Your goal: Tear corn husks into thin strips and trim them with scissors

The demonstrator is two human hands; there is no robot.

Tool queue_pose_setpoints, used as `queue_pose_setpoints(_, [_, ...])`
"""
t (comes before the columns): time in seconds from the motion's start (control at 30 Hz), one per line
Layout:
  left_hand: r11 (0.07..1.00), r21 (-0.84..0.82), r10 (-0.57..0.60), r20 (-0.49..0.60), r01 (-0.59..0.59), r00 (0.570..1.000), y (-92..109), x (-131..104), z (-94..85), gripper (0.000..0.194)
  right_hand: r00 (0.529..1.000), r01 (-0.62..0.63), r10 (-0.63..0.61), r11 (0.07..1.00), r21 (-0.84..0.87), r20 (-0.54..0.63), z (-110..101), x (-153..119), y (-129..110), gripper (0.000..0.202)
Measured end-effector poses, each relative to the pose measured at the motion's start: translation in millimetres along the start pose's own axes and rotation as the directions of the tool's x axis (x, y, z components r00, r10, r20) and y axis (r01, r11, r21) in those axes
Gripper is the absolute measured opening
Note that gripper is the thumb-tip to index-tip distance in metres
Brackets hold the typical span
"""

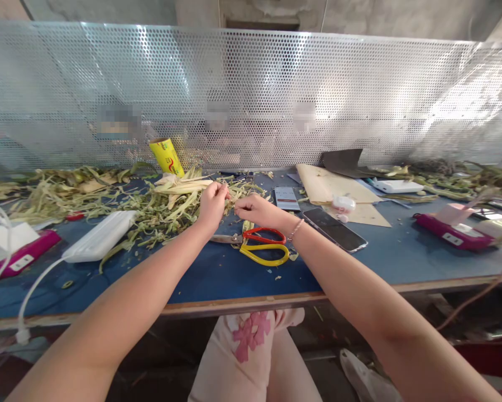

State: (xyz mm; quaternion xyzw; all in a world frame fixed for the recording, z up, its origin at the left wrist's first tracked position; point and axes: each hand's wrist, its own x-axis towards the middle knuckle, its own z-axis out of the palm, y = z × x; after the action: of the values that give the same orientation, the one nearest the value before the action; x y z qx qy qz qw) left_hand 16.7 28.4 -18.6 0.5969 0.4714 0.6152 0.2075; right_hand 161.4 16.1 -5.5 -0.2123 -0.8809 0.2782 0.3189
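My left hand (213, 205) is closed, thumb and forefinger pinched together, above the blue table. Behind it, a bundle of pale dried corn husk (186, 187) reaches up to the knuckles. My right hand (257, 211) faces it a short gap away, fingers curled and tips pressed together. Whatever is pinched in either hand is too small to make out. Below my right hand and wrist lie scissors (265, 259) with one red and one yellow handle loop, their blades pointing left. A loose heap of greenish husk strips (152, 215) spreads left of my hands.
A yellow tube (167, 157) stands tilted behind the husks. A white power bank (102, 235) lies left, a black phone (335, 229) and brown paper (338, 187) right. Purple power strips (454, 231) sit at both sides. A perforated metal screen (259, 95) closes off the back.
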Motion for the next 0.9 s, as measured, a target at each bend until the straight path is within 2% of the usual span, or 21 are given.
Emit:
queue_pose_setpoints(0.7, [0.992,0.126,-0.008,0.020,0.005,1.000,-7.3,-2.5,6.3,0.023,0.979,-0.129,0.101,0.980,0.155,0.178,-0.7,-5.6,-1.9,0.023])
queue_pose_setpoints(0.8, [0.999,0.050,-0.014,0.043,0.012,0.999,-2.3,-2.2,3.3,0.023,0.987,-0.095,0.075,0.986,0.138,0.142,-1.4,-5.4,1.6,0.024])
queue_pose_setpoints(0.9, [0.996,0.067,0.054,0.044,-0.057,0.998,4.0,-3.4,-1.8,0.024,0.999,-0.046,0.046,0.999,0.016,0.028,0.7,-3.8,4.8,0.025])
